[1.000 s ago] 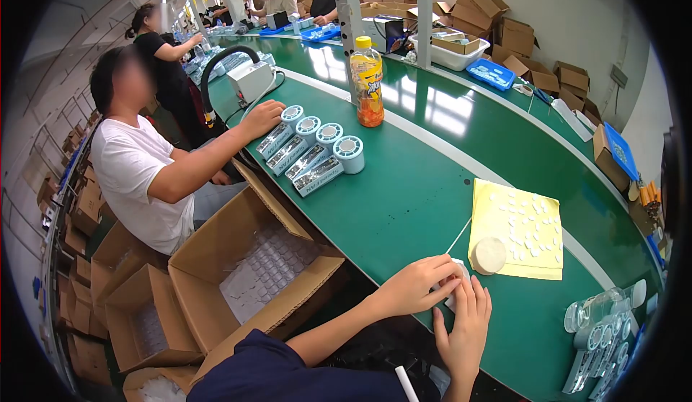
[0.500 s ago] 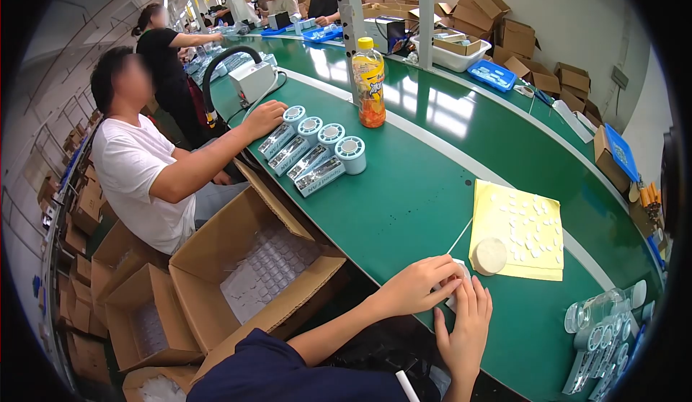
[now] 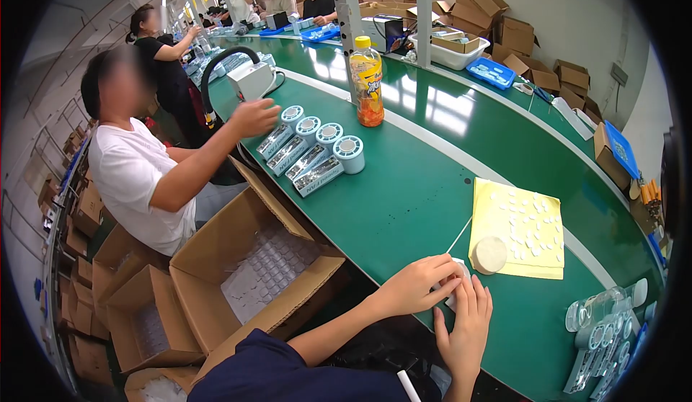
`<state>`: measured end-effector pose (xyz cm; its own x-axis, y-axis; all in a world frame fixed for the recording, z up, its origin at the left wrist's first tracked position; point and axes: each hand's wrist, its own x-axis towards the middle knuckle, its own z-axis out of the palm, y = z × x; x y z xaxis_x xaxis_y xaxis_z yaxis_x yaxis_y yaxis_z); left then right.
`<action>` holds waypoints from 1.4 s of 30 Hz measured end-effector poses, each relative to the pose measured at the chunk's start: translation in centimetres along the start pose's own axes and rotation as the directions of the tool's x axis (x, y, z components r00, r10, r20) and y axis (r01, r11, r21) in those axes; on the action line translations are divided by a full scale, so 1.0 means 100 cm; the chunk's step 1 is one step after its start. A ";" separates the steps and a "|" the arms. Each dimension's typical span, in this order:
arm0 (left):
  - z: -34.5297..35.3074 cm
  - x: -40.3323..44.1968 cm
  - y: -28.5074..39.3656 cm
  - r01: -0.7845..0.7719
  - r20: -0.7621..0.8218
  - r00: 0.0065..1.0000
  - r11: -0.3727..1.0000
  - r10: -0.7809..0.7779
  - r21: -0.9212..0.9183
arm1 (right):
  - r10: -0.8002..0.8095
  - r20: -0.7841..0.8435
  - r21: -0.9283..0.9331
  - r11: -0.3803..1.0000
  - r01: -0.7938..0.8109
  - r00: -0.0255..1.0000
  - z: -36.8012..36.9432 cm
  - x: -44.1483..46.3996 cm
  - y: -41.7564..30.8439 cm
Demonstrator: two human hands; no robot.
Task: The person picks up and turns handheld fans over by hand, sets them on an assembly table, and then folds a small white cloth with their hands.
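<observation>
My left hand (image 3: 418, 284) is closed in a pinch, and a thin pale stick (image 3: 460, 235) juts from its fingertips toward the yellow sheet. Fingers of my right hand (image 3: 465, 323) meet it over a small white piece (image 3: 452, 301), mostly covered by the fingers, so its kind cannot be told. Just beyond the fingertips, a round beige disc (image 3: 489, 255) sits on the lower left of the yellow sheet (image 3: 481, 200). Several small white pads (image 3: 535, 243) are spread over that sheet.
Several light-blue handheld fans (image 3: 317, 176) lie in a row on the green table (image 3: 404, 207). A drink bottle (image 3: 367, 85) stands behind them. More fans (image 3: 595, 351) lie at right. An open carton (image 3: 209, 287) is at my left, beside a seated co-worker (image 3: 144, 164).
The seated co-worker's hand has lifted off the fans and drawn back. A standing person farther back has raised an arm. My hands look nearly unchanged.
</observation>
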<state>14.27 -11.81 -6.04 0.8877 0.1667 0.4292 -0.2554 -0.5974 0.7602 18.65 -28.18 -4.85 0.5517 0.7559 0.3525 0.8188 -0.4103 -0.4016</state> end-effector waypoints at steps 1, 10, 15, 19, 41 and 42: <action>0.000 0.000 0.000 0.001 0.002 1.000 1.000 -0.001 0.000 | 0.002 -0.001 0.000 1.000 -0.002 1.000 0.000 0.000 0.000; 0.000 0.001 0.002 0.005 -0.001 1.000 1.000 -0.005 -0.016 | 0.000 -0.006 0.006 1.000 0.000 1.000 -0.001 0.000 0.000; 0.000 0.001 0.001 0.017 -0.007 1.000 1.000 -0.017 -0.015 | -0.004 -0.008 0.005 1.000 0.004 1.000 -0.001 0.001 0.000; 0.000 0.002 0.002 0.057 -0.007 0.998 0.998 -0.057 -0.038 | -0.003 -0.011 0.014 1.000 0.003 1.000 -0.001 0.002 0.000; 0.000 0.004 0.003 0.082 0.004 0.997 0.995 -0.082 -0.057 | 0.004 0.011 0.033 0.999 -0.005 1.000 -0.003 0.003 0.001; -0.001 0.005 0.004 0.086 0.007 0.996 0.995 -0.086 -0.058 | 0.005 0.013 0.034 0.999 -0.005 1.000 -0.004 0.003 0.001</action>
<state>14.54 -11.89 -5.48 0.9090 0.2116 0.3590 -0.2000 -0.5342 0.8214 18.94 -28.18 -4.48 0.5535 0.7606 0.3394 0.8100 -0.3968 -0.4319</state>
